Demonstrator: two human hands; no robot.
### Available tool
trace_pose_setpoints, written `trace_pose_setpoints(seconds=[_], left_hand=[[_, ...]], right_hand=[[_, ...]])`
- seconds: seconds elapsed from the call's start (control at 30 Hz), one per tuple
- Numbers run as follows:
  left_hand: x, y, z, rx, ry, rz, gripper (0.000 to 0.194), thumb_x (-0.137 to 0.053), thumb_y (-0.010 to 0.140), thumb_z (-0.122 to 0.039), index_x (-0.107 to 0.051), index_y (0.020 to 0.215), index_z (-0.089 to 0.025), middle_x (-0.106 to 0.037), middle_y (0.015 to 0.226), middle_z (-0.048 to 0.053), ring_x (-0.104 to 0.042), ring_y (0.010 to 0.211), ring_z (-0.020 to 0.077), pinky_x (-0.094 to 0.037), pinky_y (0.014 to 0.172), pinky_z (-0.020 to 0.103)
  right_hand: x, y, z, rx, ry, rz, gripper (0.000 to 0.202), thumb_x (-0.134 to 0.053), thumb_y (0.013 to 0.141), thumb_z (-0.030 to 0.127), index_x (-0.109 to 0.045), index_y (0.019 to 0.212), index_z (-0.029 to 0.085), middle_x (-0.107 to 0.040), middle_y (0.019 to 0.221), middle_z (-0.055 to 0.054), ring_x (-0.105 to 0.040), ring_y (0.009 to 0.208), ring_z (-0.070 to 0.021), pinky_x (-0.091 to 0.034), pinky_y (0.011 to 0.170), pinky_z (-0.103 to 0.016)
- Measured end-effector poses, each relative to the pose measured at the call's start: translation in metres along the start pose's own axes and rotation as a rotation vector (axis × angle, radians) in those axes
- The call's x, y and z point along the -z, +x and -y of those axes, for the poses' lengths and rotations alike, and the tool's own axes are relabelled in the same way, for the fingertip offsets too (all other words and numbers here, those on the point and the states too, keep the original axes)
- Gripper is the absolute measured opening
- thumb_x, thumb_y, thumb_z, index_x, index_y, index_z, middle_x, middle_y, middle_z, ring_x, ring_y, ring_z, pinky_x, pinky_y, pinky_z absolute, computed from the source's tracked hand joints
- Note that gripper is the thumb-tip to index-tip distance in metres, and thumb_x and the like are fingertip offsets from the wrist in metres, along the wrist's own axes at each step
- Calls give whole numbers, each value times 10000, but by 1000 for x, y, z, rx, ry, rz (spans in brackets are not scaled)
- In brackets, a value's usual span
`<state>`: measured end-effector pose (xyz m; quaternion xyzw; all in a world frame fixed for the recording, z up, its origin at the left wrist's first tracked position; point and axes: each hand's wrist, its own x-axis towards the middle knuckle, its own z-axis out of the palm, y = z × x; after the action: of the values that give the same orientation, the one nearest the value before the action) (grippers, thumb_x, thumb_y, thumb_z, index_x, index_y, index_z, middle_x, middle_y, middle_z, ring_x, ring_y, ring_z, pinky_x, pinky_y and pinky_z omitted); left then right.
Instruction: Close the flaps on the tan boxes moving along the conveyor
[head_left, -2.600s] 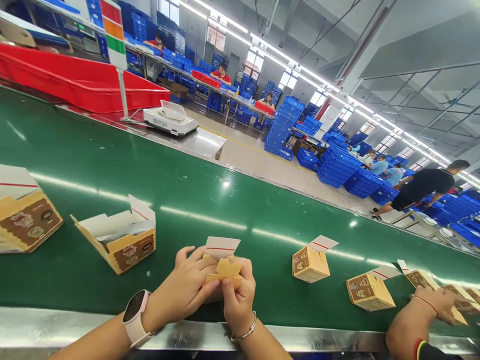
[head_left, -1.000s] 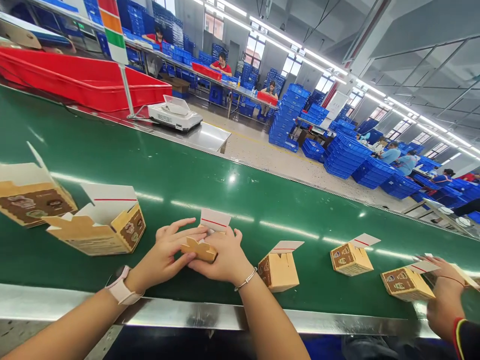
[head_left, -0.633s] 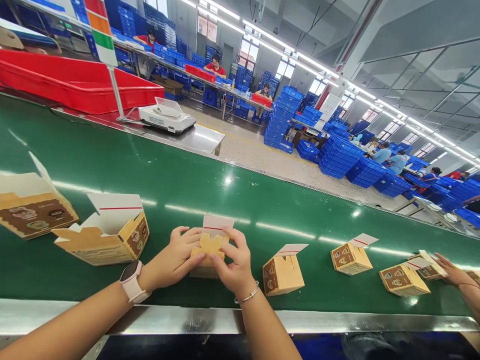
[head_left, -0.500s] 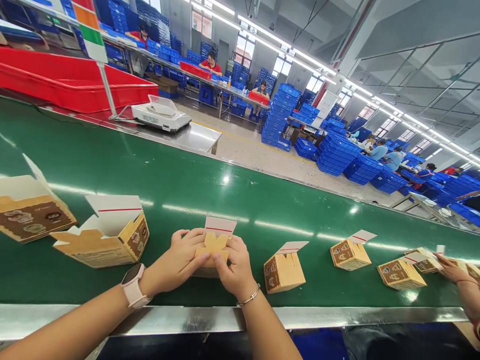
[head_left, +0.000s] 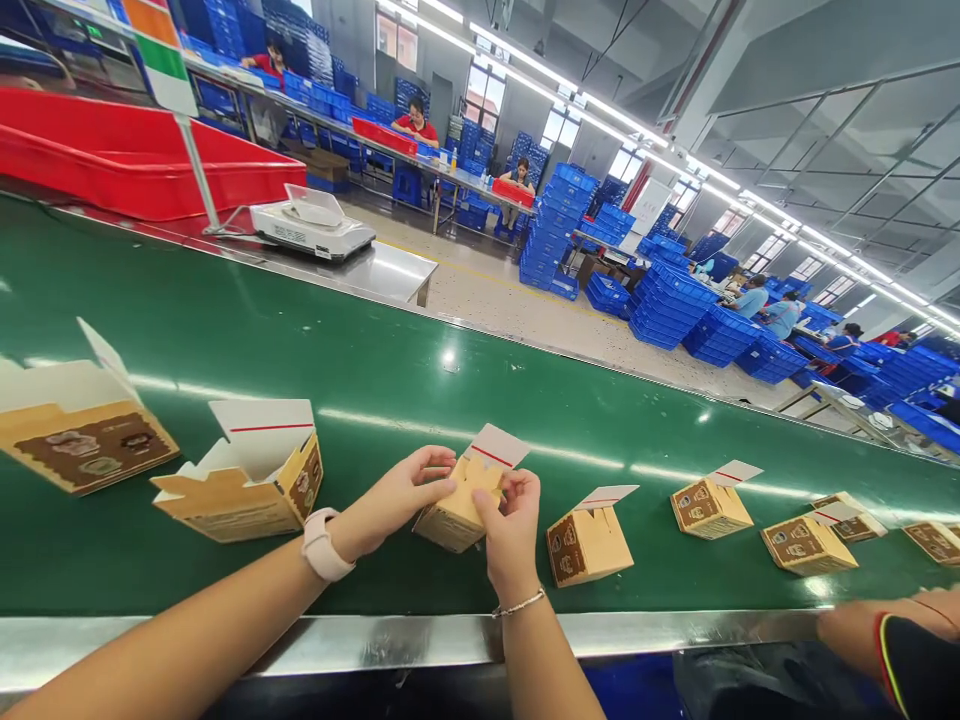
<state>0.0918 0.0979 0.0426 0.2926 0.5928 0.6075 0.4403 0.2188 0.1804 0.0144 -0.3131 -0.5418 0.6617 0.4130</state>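
A small yellow-and-brown cardboard box (head_left: pixel 454 515) stands on the green conveyor belt in front of me, its white lid flap with a red strip raised at the back. My right hand (head_left: pixel 512 525) grips its right side, thumb on the folded top and fingers behind. My left hand (head_left: pixel 401 500) is at the box's left side with fingers apart, its thumb tip at the box's upper edge. To the left is a box with an open top (head_left: pixel 236 500). Right of my hands stands another box (head_left: pixel 592 545) with its top panels folded in and its flap up.
Another open box (head_left: pixel 90 440) is at far left, and several boxes, one here (head_left: pixel 711 508), lie to the right. A co-worker's arm (head_left: pixel 862 635) reaches in at lower right. Beyond the belt (head_left: pixel 375 350) are a white scale (head_left: pixel 311 225) and a red tray (head_left: pixel 150 170).
The box's top panels now lie folded down, and the box is turned. My left hand has loosened and moved off the top. The boxes at left have shifted right; the co-worker's hand has drawn back.
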Motion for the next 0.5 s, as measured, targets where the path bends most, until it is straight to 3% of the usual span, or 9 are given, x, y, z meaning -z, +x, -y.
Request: trace_pose_setpoints(seconds=[0.1, 0.17, 0.37, 0.5], left_hand=[[-8, 3, -11, 62, -28, 149, 663, -632, 543, -419, -526, 1138, -147, -621, 1146, 131, -578, 1121, 307, -466, 996, 440], [-16, 2, -9, 88, -37, 224, 625, -599, 557, -416, -552, 1116, -141, -632, 1137, 120, -589, 1099, 306, -464, 986, 429], [-45, 2, 0, 121, -95, 99, 626, -567, 520, -444, -562, 1052, -115, -644, 1082, 136, -603, 1048, 320, -481, 926, 411], [-53, 9, -3, 131, -78, 98, 670, -559, 501, -431, -561, 1087, -105, -629, 1136, 154, -600, 1056, 317, -495, 913, 407]], right_hand=[[9, 4, 7, -103, -25, -124, 615, -807, 502, 317, -408, 962, 233, -531, 921, -3, -593, 815, -149, -530, 715, -264], [14, 5, 12, -236, -9, -131, 642, -806, 455, 288, -446, 983, 226, -557, 952, -26, -599, 803, -163, -531, 671, -271], [26, 7, 27, -450, 101, -17, 583, -744, 419, 214, -503, 950, 197, -644, 875, -17, -647, 757, -190, -537, 648, -289], [33, 17, 34, -520, 58, 48, 556, -740, 407, 206, -542, 926, 172, -676, 827, -23, -665, 737, -202, -540, 645, -292]])
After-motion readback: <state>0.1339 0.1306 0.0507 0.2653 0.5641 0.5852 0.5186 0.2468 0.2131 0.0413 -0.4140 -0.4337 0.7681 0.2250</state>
